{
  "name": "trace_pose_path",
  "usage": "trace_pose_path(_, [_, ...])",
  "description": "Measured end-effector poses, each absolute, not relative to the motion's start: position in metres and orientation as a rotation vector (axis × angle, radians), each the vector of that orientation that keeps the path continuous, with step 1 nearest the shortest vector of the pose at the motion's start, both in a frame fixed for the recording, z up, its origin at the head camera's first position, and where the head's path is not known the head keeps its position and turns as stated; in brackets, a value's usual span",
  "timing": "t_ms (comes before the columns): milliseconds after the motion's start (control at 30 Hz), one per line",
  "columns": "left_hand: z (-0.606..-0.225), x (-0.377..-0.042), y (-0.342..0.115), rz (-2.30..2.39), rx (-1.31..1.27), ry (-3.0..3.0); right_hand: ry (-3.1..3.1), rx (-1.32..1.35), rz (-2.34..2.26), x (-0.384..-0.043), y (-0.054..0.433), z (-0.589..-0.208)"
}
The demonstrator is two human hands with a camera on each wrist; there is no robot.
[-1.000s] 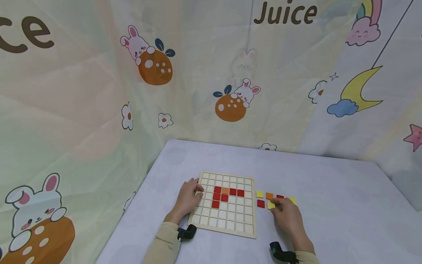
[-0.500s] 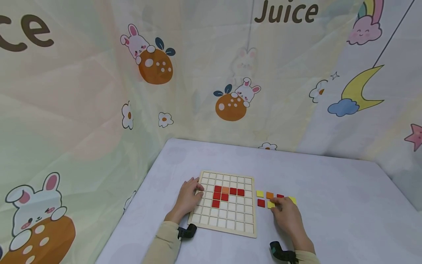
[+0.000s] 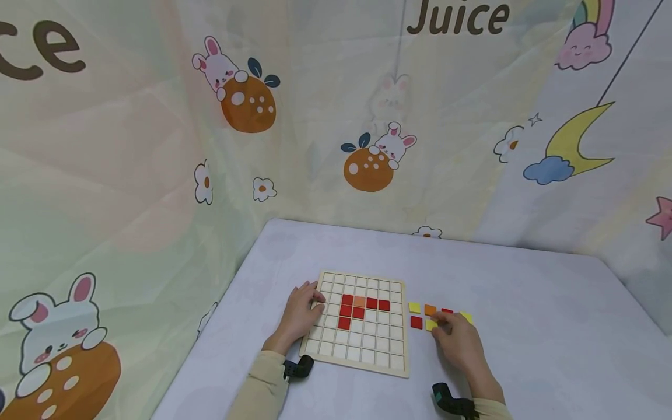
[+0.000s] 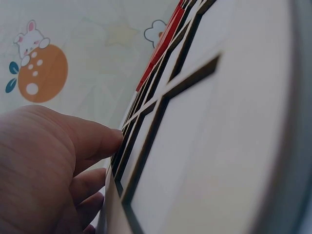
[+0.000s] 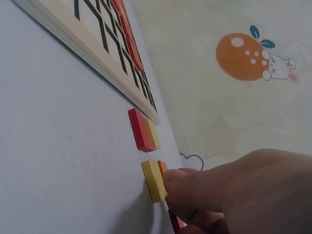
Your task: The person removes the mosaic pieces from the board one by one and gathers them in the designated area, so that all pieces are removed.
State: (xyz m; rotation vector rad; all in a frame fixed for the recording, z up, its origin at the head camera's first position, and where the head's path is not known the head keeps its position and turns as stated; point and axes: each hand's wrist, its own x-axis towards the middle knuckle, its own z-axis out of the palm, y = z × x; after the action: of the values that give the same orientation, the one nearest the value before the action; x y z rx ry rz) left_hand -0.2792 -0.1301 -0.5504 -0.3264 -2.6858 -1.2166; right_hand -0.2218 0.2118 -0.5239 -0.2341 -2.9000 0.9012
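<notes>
A pale wooden grid board [image 3: 381,344] lies on the table. Red square tiles [image 3: 344,322] and one orange tile [image 3: 359,301] fill several of its cells. My left hand [image 3: 298,315] holds the board at its left edge, the thumb over the rim in the left wrist view. To the right of the board my right hand [image 3: 462,344] pinches a yellow tile [image 5: 153,181] between thumb and index finger, close over the table. Around that hand lie a red tile [image 3: 416,322], a loose orange tile [image 3: 430,310] and another yellow tile [image 3: 415,307].
A further yellow tile [image 3: 466,317] and a red one [image 3: 447,311] show behind the right hand, partly covered by it. White cloth covers the table [image 3: 551,326]. Printed curtains [image 3: 315,116] stand behind it and at its left side.
Both hands, the board and the tiles keep their places. Only the head view has shifted very slightly.
</notes>
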Motion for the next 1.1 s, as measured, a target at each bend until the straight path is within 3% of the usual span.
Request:
trace_pose_path(333, [-0.550,-0.279,-0.130,-1.215,-0.318,-2.693,-2.786,-0.263,0.982,-0.223,0.200,-0.521])
trace_pose_path(1100, [-0.550,-0.278,-0.130,-1.219,-0.320,-2.691,-2.705,0.107,1.165,-0.216,0.118,-0.534])
